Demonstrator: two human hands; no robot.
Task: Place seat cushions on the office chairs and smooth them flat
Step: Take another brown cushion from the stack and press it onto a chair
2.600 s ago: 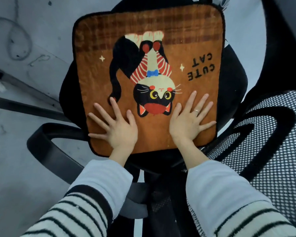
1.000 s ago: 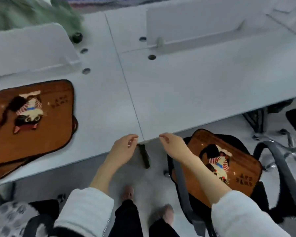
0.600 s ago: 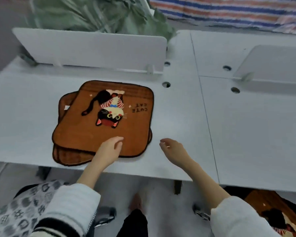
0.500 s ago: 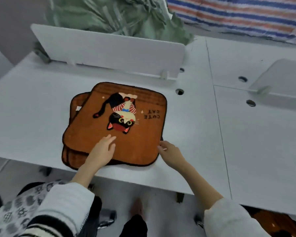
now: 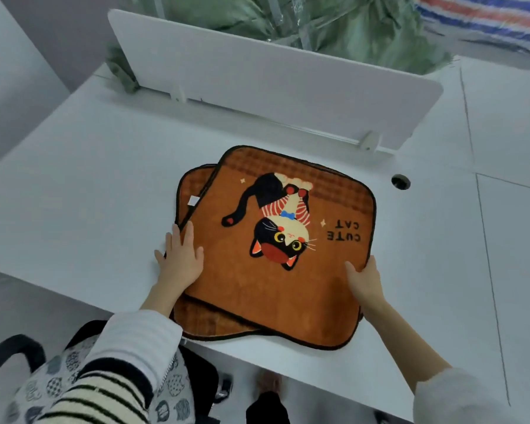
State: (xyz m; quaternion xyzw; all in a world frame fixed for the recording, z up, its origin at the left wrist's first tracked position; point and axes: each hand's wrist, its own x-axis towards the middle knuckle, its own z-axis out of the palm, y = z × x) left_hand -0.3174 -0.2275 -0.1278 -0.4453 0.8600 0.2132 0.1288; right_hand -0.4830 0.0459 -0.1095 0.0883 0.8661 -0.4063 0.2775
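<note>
Two brown seat cushions lie stacked on the white desk [image 5: 74, 185], and your hands are on either side of the top cushion [image 5: 276, 270], the one printed with a black cat and the words "CUTE CAT", both upside down from where you stand. Your left hand [image 5: 181, 258] lies at the left edge of that cushion, fingers straight and slightly spread, palm down; part of it rests on the cushion's border and the outer fingers reach past the edge toward the desk surface. It is flat and relaxed, not clenched around anything. Your right hand [image 5: 363, 278] is at the cushion's right edge, with the thumb on top of the fabric and the fingers curling around the rim, so it grips the cushion there. The lower cushion [image 5: 202, 319] sits skewed beneath the top one, showing beyond it at the left and at the near side, with a small white tag [image 5: 192, 201] at its left edge. The near corners of the stack reach the desk's front edge. Behind the cushions stands a white divider panel [image 5: 273, 87], and right of them a round cable hole [image 5: 400, 182] opens in the desk. Below the desk edge, left of the cushions, you can see a chair [image 5: 19, 356] with a patterned cover.
</note>
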